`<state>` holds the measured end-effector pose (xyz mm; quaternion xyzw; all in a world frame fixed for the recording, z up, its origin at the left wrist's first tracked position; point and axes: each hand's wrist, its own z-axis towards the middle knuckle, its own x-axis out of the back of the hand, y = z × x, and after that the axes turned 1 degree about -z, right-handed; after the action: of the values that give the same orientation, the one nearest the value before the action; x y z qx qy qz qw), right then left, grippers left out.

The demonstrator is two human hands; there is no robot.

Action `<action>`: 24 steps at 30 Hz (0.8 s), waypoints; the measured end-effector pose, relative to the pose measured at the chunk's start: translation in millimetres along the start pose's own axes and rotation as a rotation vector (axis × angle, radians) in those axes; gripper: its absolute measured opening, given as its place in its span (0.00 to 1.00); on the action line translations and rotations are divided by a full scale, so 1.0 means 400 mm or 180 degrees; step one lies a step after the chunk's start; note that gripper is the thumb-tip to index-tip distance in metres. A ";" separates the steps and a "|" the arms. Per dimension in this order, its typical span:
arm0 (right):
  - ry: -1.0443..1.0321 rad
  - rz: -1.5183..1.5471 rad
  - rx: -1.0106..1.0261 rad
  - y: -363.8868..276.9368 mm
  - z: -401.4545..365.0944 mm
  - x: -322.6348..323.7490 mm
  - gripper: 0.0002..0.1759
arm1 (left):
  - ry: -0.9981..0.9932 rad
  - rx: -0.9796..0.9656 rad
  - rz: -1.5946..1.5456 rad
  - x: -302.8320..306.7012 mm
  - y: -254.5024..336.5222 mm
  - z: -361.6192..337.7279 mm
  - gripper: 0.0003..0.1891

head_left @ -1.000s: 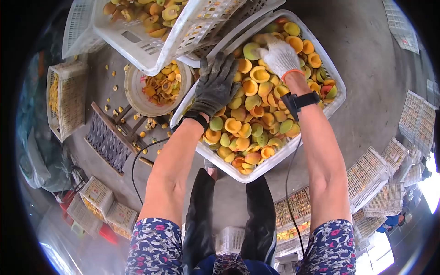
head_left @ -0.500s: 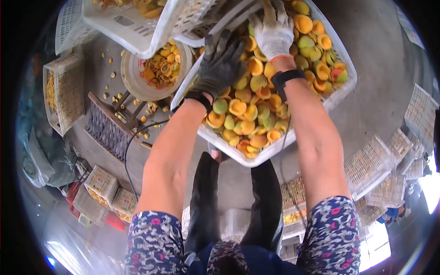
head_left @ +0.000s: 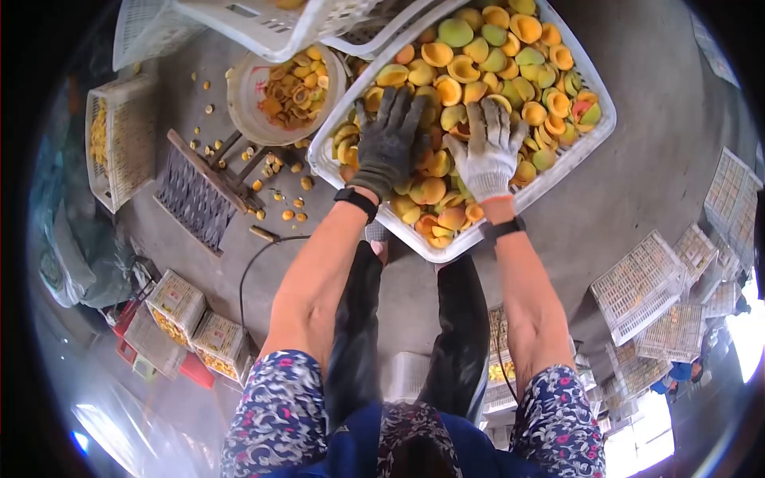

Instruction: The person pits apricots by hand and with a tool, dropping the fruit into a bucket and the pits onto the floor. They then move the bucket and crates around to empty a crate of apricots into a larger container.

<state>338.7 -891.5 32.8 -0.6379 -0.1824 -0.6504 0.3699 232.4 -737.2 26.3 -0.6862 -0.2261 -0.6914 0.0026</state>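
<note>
A white plastic crate (head_left: pixel 586 151) full of halved, pitted yellow-orange and green fruit (head_left: pixel 464 69), apricot- or peach-like, lies before me. My left hand (head_left: pixel 390 142), in a dark grey glove, rests flat with fingers stretched over the fruit on the left side. To its right, my right hand (head_left: pixel 488 151), in a white glove with stained fingers, lies palm down on the fruit near the crate's near side, fingers spread. Neither hand grips anything that I can see.
Left of the crate stands a round tub (head_left: pixel 239 99) holding fruit pieces. A woven-seat stool (head_left: pixel 195 191) lies beside fruit bits scattered on the floor. Another white crate (head_left: pixel 267 36) is at the top. Stacked crates (head_left: pixel 641 287) stand on the right, with a person (head_left: pixel 681 373) beyond.
Both hands have drawn back toward me over the fruit, the right one from the far edge. The fruit at the far end now shows.
</note>
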 end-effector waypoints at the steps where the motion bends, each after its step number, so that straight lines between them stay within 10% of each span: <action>1: 0.0112 0.0153 -0.0143 -0.021 0.000 0.012 0.35 | 0.0002 -0.0005 -0.0223 0.029 -0.002 -0.009 0.29; 8: -0.0370 0.0241 0.0274 -0.159 -0.081 -0.099 0.32 | 0.1415 0.0848 -0.1120 0.069 -0.032 -0.227 0.19; 13: -0.0355 0.0209 0.0406 -0.154 -0.078 -0.087 0.31 | 0.2706 0.3095 -0.1923 -0.034 0.019 -0.357 0.19; 16: -0.0351 0.0186 0.0432 -0.152 -0.077 -0.076 0.33 | 0.2213 0.3784 -0.3660 -0.022 0.111 -0.298 0.23; 22: -0.0338 0.1125 0.0251 -0.094 -0.036 0.055 0.29 | 0.2285 0.4330 -0.2682 -0.174 0.107 -0.308 0.20; 24: 0.0564 -0.0560 0.1620 0.103 0.008 0.060 0.21 | 0.1388 0.4379 -0.2163 -0.169 0.076 -0.317 0.20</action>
<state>372.5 -922.4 46.5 -0.4469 -0.3614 -0.6665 0.4748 125.5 -825.3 -22.9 -0.2734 -0.7934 -0.4784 0.2587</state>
